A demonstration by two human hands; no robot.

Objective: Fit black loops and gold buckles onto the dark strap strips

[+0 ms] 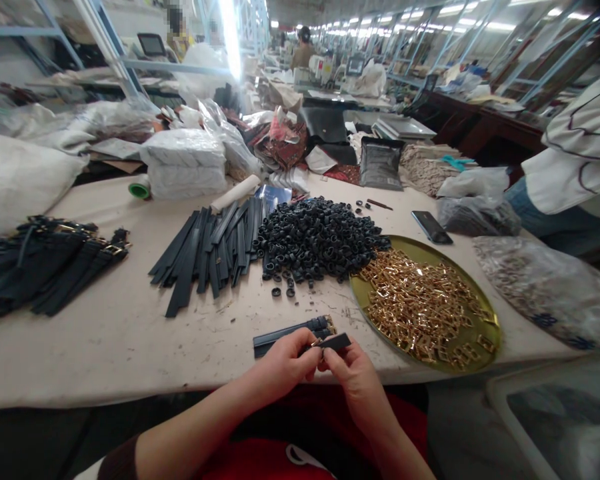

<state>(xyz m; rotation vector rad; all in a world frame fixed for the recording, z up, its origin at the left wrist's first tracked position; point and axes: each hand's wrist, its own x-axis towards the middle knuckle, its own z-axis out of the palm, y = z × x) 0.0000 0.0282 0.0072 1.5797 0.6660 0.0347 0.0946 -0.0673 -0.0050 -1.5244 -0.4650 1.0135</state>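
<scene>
Head view: we are seeing 2 bare hands meeting over the near edge of the pale desk [130,347]. The left hand [296,355] is pinching, between thumb and fingers, the end of a dark strap [336,342] where gold-coloured metal [317,342] is glinting, most likely a buckle. The right hand [354,370] is pressing its thumb and fingers on the same strap, whose flat end is sticking out up and to the right. We are judging that the hands are gripping so close together because the metal is small and needing support from both sides; the fingers are hiding how it is fitting, so we cannot tell.

Just behind the left hand, buckled straps [280,335] are lying side by side, probably for neatness. Farther back, loose strips [185,267] are fanning out beside a heap of black loops [320,240]. To the right, a round tray [359,300] is holding gold-coloured buckles [415,307], its rim presumably stopping them from scattering. These heaps are forming an arc, seemingly for easy reach. At far left, a strap pile [75,273] with gold-coloured fittings is lying well apart, perhaps to avoid mixing.
</scene>
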